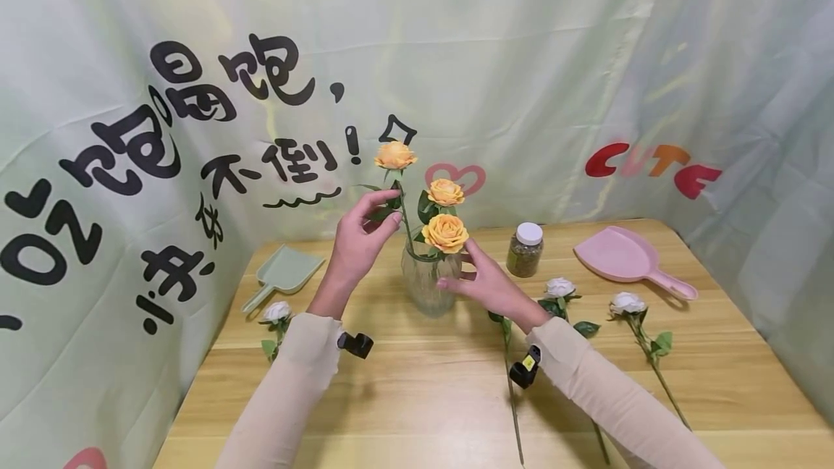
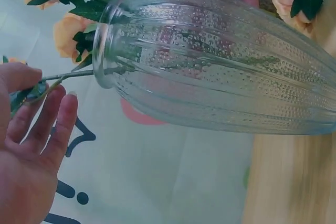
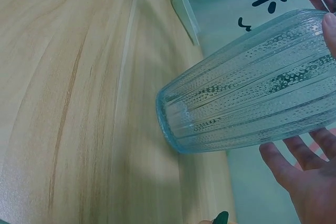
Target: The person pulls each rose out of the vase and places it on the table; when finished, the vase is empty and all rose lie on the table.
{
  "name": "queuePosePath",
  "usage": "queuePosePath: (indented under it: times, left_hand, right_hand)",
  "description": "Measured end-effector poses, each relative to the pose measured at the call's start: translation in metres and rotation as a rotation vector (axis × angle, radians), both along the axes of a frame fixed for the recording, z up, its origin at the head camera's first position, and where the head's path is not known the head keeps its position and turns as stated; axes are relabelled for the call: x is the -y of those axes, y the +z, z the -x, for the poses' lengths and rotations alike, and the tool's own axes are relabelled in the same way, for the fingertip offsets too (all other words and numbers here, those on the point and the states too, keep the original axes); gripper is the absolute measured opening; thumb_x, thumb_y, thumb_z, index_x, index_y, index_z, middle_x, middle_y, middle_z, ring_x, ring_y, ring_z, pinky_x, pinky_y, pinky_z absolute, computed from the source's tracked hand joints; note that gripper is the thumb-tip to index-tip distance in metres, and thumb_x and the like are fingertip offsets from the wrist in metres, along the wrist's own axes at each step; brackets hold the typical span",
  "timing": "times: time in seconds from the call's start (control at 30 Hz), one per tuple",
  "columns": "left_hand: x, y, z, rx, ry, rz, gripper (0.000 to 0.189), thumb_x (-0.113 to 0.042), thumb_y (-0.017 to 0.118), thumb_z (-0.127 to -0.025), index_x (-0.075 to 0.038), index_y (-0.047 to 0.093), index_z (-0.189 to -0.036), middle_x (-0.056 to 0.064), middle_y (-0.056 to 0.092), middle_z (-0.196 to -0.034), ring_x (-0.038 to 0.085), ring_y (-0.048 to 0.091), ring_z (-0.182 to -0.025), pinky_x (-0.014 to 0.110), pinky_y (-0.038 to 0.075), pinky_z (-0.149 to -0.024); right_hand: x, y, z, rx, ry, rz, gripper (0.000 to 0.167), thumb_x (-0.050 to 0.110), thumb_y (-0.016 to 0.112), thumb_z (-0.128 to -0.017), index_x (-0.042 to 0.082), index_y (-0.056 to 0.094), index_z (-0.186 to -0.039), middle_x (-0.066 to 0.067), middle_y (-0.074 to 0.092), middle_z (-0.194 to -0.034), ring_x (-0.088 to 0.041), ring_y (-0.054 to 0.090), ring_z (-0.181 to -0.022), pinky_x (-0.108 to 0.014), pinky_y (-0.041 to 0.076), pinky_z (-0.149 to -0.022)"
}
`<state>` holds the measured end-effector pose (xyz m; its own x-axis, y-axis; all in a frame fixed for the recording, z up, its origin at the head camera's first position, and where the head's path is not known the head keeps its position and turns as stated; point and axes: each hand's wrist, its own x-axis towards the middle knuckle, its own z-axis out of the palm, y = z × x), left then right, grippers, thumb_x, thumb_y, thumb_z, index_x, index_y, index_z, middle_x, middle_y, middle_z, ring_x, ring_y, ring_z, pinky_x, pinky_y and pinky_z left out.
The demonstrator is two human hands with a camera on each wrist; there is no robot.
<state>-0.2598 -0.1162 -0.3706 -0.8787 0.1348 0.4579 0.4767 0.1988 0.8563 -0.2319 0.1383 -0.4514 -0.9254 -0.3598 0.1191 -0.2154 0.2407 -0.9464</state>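
A ribbed clear glass vase (image 1: 426, 292) stands upright on the table, with two orange roses, an upper one (image 1: 446, 192) and a lower one (image 1: 446, 233), at its mouth. My left hand (image 1: 360, 237) pinches the stem of a third orange rose (image 1: 395, 155) between thumb and fingers, below the bloom. That stem (image 2: 79, 73) runs down through the vase's rim. On the vase's right side, my right hand (image 1: 490, 282) holds the glass, thumb (image 3: 329, 31) on the near face and fingers (image 3: 302, 153) round the other side.
White roses lie at the left (image 1: 278, 312) and right (image 1: 628, 302), another (image 1: 559, 287) beyond my right wrist. A leafy stem (image 1: 512, 389) lies under that forearm. Behind are a white-lidded jar (image 1: 525, 252), a pink dustpan (image 1: 615, 255) and a green dustpan (image 1: 293, 268). A printed curtain (image 1: 521, 93) encloses the table.
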Motion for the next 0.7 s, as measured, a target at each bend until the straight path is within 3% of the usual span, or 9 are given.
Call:
queuePosePath:
  times: [0.17,0.3,0.43,0.57,0.7]
  left_hand:
    - [-0.003,0.006,-0.004,-0.029,0.081,-0.062,0.035,-0.015,0.080,-0.100,-0.013,0.071,-0.134,0.007,0.074,-0.128,0.015,0.073,-0.106,0.027,0.064,-0.094]
    - [-0.005,0.017,-0.008,-0.110,0.112,-0.164,0.035,-0.006,0.078,-0.100,-0.003,0.067,-0.133,0.015,0.072,-0.119,0.014,0.076,-0.090,0.030,0.069,-0.085]
    - [-0.002,0.031,-0.012,-0.199,0.120,-0.282,0.034,0.004,0.074,-0.100,0.006,0.062,-0.132,0.013,0.069,-0.116,0.015,0.075,-0.089,0.036,0.070,-0.082]
    - [0.009,0.047,-0.016,-0.263,0.144,-0.372,0.032,0.008,0.073,-0.099,0.005,0.064,-0.129,0.008,0.069,-0.116,0.017,0.074,-0.091,0.039,0.071,-0.080]
    - [0.028,0.060,-0.019,-0.305,0.174,-0.434,0.028,0.008,0.073,-0.098,0.001,0.069,-0.126,0.013,0.069,-0.115,0.020,0.075,-0.093,0.038,0.071,-0.078]
  right_hand:
    - [0.000,0.001,-0.001,0.002,0.005,0.011,0.104,0.028,0.088,-0.095,0.025,0.022,-0.175,-0.014,0.029,-0.178,-0.045,0.041,-0.158,-0.062,0.046,-0.124]
    - [0.000,0.000,0.000,0.002,0.003,0.009,0.103,0.029,0.088,-0.095,0.026,0.022,-0.175,-0.014,0.029,-0.178,-0.044,0.041,-0.158,-0.061,0.046,-0.124]
    - [-0.001,-0.002,0.000,0.004,-0.001,0.001,0.104,0.030,0.088,-0.095,0.028,0.021,-0.175,-0.012,0.029,-0.179,-0.042,0.040,-0.159,-0.061,0.046,-0.125]
    - [-0.001,-0.004,0.002,0.003,0.002,-0.001,0.104,0.030,0.088,-0.095,0.030,0.021,-0.175,-0.010,0.028,-0.179,-0.042,0.040,-0.159,-0.061,0.046,-0.124]
    - [0.000,-0.004,0.002,0.004,0.002,-0.003,0.103,0.031,0.088,-0.095,0.031,0.022,-0.174,-0.010,0.029,-0.179,-0.041,0.041,-0.158,-0.061,0.047,-0.124]
